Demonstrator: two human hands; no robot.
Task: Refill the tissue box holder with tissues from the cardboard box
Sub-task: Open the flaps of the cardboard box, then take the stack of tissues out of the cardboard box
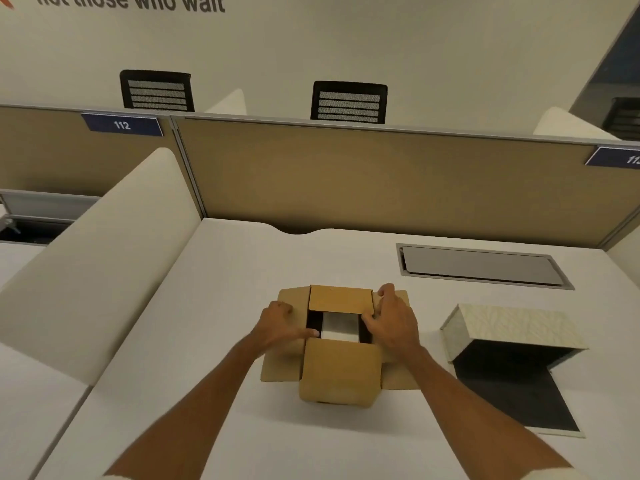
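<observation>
A brown cardboard box (337, 370) stands on the white desk in front of me with its top flaps partly spread. A white pack of tissues (340, 328) shows through the gap in the middle. My left hand (282, 323) presses down on the left flap, thumb at the edge of the opening. My right hand (393, 318) grips the right flap, fingers curled over its far edge. To the right lies the tissue box holder (512, 327), pale and patterned, open, with its dark-lined lid (516, 393) folded flat on the desk.
The white desk (214, 306) is bounded by a tan partition (381, 181) behind and a cream divider (100, 258) at left. A grey cable hatch (481, 265) is set in the desk at back right. Two black chairs stand beyond the partition.
</observation>
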